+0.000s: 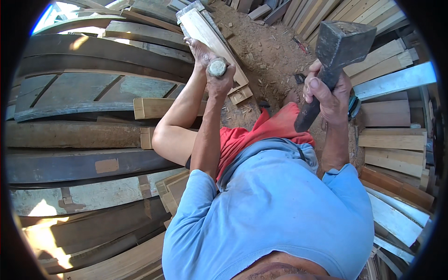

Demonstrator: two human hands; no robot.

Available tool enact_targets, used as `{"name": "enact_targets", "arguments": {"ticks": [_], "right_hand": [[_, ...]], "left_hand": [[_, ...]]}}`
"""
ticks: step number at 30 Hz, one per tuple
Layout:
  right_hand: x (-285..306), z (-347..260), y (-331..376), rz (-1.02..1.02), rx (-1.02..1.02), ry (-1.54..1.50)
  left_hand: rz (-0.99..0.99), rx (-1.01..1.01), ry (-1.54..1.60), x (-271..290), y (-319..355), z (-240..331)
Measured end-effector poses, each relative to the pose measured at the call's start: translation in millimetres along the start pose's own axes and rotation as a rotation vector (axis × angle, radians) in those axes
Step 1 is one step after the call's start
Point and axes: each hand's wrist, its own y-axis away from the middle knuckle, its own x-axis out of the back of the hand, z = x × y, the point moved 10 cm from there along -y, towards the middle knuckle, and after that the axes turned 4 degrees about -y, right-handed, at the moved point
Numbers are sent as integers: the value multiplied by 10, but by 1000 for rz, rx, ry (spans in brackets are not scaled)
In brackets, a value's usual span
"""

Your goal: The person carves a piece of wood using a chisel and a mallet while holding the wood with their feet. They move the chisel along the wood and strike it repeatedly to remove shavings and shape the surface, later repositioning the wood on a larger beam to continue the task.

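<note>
My right hand (332,95) is wrapped round the dark handle of a mallet (345,44), raised to the right with its blocky head up. In my left fist (220,85) stands a chisel (217,67), seen nearly end-on; only its round, pale, worn butt shows, and the blade is hidden below the hand. Beneath and beyond that fist lies a long pale timber piece (210,35). My bare left foot (199,50) rests against the timber, close to the chisel. The mallet head is well apart from the chisel.
Large dark boards (102,51) are stacked along the left. More cut planks (392,149) lie piled at the right, with slats (345,18) at the far right. Wood chips litter the dirt floor (266,51), where a small dark object (299,78) lies.
</note>
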Motion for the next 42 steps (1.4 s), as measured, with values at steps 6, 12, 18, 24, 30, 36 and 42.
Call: {"name": "enact_targets", "arguments": {"ticks": [6, 12, 18, 24, 30, 36, 42], "right_hand": [[-79, -134, 19, -20, 67, -22], [-105, -172, 4, -20, 88, -25], [-177, -265, -42, -43, 119, -16], [-234, -268, -63, -90, 117, 11], [-656, -143, -192, -141, 385, 639], [-829, 853, -445, -580, -113, 1326], [-525, 918, -352, -413, -276, 721]], "left_hand": [[27, 6, -76, -45, 52, -104], [33, -14, -90, -55, 86, -131], [-5, -93, -143, -65, 91, -119], [34, -124, -196, -37, 183, -116], [-41, -216, -470, -171, 396, -34], [-41, -276, -261, -195, 404, 216], [-116, -229, -474, -311, 6, -144]]}}
